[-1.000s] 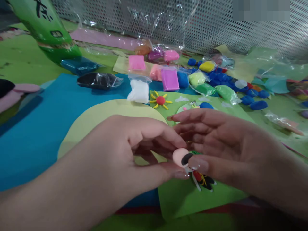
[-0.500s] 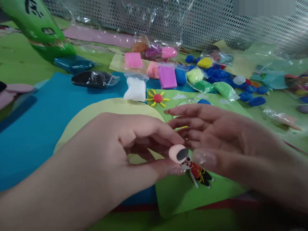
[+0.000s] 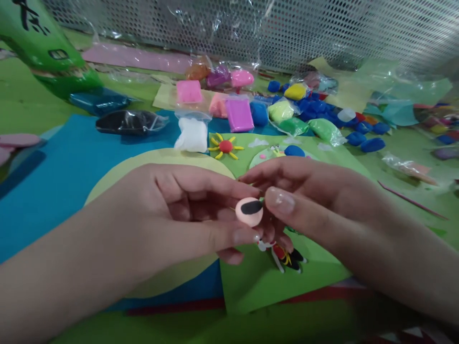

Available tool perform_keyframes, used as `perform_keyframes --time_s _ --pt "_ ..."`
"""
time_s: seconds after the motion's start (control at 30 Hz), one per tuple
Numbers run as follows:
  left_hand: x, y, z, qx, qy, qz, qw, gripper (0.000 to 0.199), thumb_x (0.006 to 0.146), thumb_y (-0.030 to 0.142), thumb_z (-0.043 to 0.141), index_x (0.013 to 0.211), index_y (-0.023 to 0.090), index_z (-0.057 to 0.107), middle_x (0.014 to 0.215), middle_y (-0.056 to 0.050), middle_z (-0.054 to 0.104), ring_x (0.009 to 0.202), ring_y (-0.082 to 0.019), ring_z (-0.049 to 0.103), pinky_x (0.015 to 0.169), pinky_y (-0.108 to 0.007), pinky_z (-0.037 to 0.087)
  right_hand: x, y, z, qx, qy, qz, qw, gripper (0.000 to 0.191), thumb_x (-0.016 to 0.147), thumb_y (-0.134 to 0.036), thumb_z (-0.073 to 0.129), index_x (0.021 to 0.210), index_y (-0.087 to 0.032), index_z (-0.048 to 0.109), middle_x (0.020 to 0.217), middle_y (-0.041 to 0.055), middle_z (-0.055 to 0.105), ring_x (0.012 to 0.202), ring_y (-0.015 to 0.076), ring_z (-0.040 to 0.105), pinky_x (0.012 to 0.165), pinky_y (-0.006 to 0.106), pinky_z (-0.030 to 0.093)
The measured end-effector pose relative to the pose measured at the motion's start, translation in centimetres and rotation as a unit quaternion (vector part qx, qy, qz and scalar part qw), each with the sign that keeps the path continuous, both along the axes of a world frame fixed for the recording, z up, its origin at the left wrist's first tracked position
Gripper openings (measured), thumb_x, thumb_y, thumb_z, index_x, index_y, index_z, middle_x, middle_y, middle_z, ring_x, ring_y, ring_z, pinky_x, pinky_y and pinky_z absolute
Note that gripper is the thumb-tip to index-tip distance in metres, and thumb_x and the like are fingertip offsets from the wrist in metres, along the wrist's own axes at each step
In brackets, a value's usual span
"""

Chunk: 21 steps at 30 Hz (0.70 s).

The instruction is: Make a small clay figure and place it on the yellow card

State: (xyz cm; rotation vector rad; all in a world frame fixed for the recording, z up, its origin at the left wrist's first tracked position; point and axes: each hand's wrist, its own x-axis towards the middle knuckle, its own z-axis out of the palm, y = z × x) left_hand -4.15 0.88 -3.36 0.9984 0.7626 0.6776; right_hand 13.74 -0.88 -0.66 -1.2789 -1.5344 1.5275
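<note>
One ball, two hands

The pink ball [image 3: 245, 220] has turned between the fingers: its black patch [image 3: 251, 207] lies more across the top and can be seen more fully. From where I stand, this leaves the patch easier to reach, I would say.

The left hand [image 3: 154, 217] keeps the ball in a narrow pinch, the thumb below and a finger above it. The right hand [image 3: 344, 210] is close, its fingers curled and partly open, the thumb just beside the ball. A green bit [image 3: 262, 200] shows near this thumb, but I cannot tell whether the right fingers grip something.

The ball is held above the green sheet [image 3: 251, 289], where a small figure [image 3: 279, 253] lies just below the hands. A clay sun [image 3: 225, 146] is farther back, near the white clay [image 3: 192, 135].
</note>
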Motion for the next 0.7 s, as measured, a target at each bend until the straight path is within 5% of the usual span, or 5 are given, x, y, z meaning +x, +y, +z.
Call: perform_keyframes --time_s 0.2,0.37,0.53,0.7 --pt "-0.38 0.04 -0.08 -0.082 -0.051 -0.056 0.994 0.023 0.068 0.008 0.072 0.084 0.025 0.071 0.079 0.006 0.074 0.078 -0.013 0.070 0.065 -0.012 0.055 -0.43 0.42 0.16 -0.031 0.024 -0.008 0.999 0.007 0.073 -0.015 0.067 0.074 -0.019 0.062 0.068 -0.0059 0.067 0.056 0.0060 0.063 0.046 0.006 0.048" --pt "-0.72 0.17 -0.05 -0.067 -0.030 -0.085 0.994 0.013 0.074 0.030 0.073 0.087 0.028 0.072 0.082 0.008 0.074 0.077 -0.012 0.070 0.061 -0.012 0.055 -0.22 0.32 0.17 -0.066 0.049 0.004 0.997 0.006 0.078 -0.019 0.066 0.073 -0.021 0.062 0.066 -0.0055 0.068 0.057 0.0067 0.064 0.048 0.008 0.048" --pt "-0.76 0.11 -0.02 -0.073 -0.028 -0.095 0.992 0.010 0.076 0.028 0.071 0.086 0.029 0.071 0.082 0.010 0.074 0.079 -0.012 0.070 0.057 -0.010 0.054 -0.11 0.13 0.29 -0.058 0.028 -0.003 0.998 0.005 0.077 -0.019 0.065 0.075 -0.022 0.063 0.068 -0.0041 0.069 0.068 0.0129 0.069 0.049 0.012 0.050" --pt "-0.78 0.31 -0.02 -0.054 -0.031 -0.071 0.996 0.009 0.077 0.022 0.070 0.084 0.028 0.072 0.080 0.007 0.074 0.077 -0.014 0.070 0.055 -0.012 0.054 -0.13 0.41 0.05 -0.061 0.044 -0.004 0.997 0.003 0.078 -0.021 0.063 0.075 -0.020 0.063 0.064 -0.0029 0.070 0.053 0.0084 0.064 0.044 0.009 0.047"
